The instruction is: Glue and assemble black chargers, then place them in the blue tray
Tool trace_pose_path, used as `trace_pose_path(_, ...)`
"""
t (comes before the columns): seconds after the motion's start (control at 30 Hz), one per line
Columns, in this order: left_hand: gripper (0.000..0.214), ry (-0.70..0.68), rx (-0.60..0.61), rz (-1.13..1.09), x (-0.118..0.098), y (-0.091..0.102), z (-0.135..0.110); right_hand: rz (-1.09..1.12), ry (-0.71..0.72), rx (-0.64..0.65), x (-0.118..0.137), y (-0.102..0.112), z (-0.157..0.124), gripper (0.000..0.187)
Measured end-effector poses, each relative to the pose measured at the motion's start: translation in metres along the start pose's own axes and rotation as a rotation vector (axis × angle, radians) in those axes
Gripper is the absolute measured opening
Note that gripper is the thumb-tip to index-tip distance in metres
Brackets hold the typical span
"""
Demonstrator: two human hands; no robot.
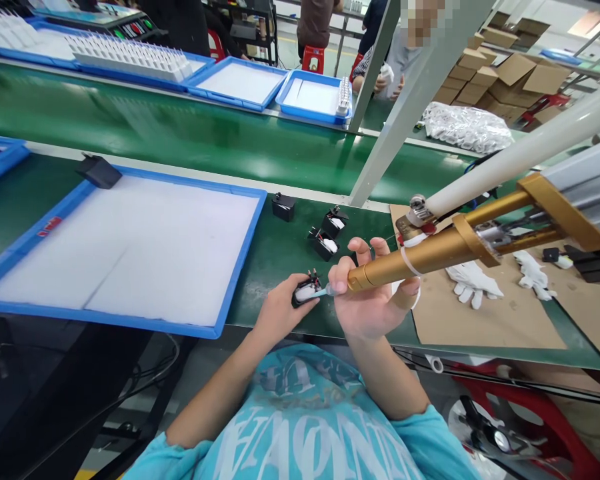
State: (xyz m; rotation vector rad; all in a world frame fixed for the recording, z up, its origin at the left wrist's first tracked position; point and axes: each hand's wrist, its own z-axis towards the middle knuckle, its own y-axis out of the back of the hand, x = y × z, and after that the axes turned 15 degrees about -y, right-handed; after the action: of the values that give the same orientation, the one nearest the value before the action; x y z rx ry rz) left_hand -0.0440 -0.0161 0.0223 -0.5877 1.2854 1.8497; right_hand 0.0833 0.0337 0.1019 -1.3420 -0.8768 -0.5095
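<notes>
My left hand (280, 312) is closed around a small black part with a white inside (305, 291), held at the near edge of the green bench. My right hand (375, 293) grips the gold barrel of a hanging dispensing tool (430, 253). The tool's pale nozzle tip (325, 291) touches the white inside of the held part. Two more black parts (329, 235) with white insides lie just beyond my hands, and a third black part (283, 206) sits farther back.
A big blue tray with a white liner (130, 247) lies to the left, with a black piece (99, 171) at its far corner. Cardboard sheet (480, 313) and white gloves (473, 283) are at the right. A green conveyor (205, 137) runs behind, with blue trays (240, 83) beyond. Other people stand far off.
</notes>
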Motion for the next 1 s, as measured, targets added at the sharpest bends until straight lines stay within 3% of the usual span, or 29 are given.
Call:
trace_pose_path(0.13, 0.033, 0.080, 0.075, -0.024, 0.015, 0.013, 0.002, 0.010, 0.014, -0.016, 0.004, 0.011, 0.002, 0.047)
trace_pose_path(0.3, 0.047, 0.137, 0.133, -0.332, 0.025, 0.020, 0.016, 0.003, 0.033, -0.057, 0.008, 0.025, 0.004, 0.046)
trace_pose_path(0.43, 0.031, 0.126, 0.119, -0.621, 0.023, 0.010, 0.023, 0.046, 0.029, -0.054, 0.011, 0.030, 0.001, 0.046)
trace_pose_path(0.5, 0.021, 0.119, 0.056, -0.640, 0.023, 0.005, 0.023, 0.070, 0.008, -0.073, 0.011, 0.035, 0.001, 0.045)
trace_pose_path(0.63, 0.030, 0.045, 0.024, -0.317, 0.021, 0.003, 0.024, 0.087, -0.072, -0.139, 0.009, 0.044, 0.004, 0.046)
trace_pose_path(0.87, 0.048, -0.154, 0.279, 0.215, -0.010, 0.029, 0.016, 0.104, -0.181, -0.344, 0.020, 0.034, 0.003, 0.037)
trace_pose_path(1.0, 0.053, -0.233, 0.275, 0.410, -0.008, 0.020, 0.005, 0.059, -0.184, -0.326, 0.020, 0.043, 0.005, 0.044)
